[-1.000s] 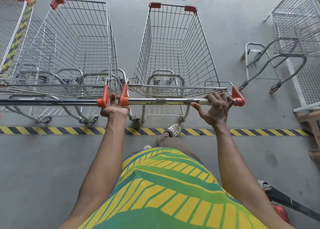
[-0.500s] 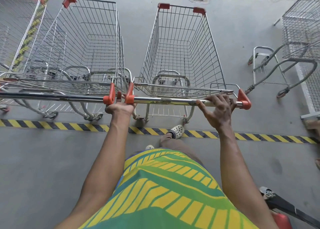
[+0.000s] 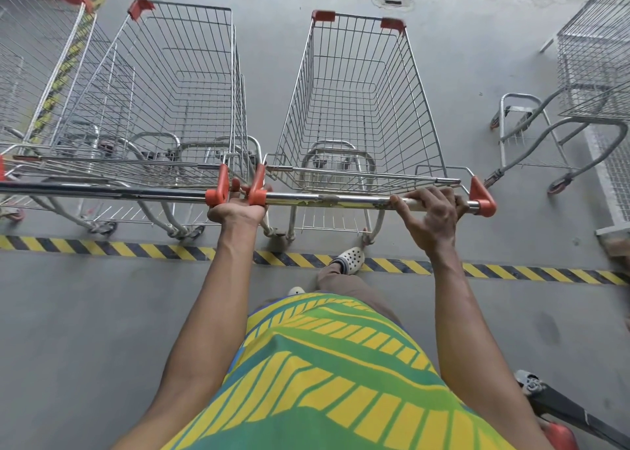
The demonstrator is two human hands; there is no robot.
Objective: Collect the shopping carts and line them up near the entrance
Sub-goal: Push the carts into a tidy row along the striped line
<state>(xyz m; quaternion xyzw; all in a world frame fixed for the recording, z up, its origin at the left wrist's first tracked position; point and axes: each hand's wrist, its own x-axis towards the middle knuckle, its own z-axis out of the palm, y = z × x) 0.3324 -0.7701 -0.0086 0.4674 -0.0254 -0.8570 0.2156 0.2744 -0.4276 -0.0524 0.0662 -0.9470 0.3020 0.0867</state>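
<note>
No real change over the last second: cart (image 3: 358, 108) stays parallel beside neighbour cart (image 3: 163, 108), bars level, rear wheels just past the floor stripe (image 3: 136, 250). Right hand (image 3: 433, 218) wraps the handle (image 3: 327, 200) near its right end. Left hand (image 3: 237, 209) clamps its left end cap. Looks parked in line, ready to let go.

Grey concrete floor (image 3: 85, 330); carts (image 3: 324, 198) standing side by side beyond yellow-black hazard stripe (image 3: 136, 250).

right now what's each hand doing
left hand: closed on the cart handle, at its left end
right hand: closed on the same handle, near its right end
</note>
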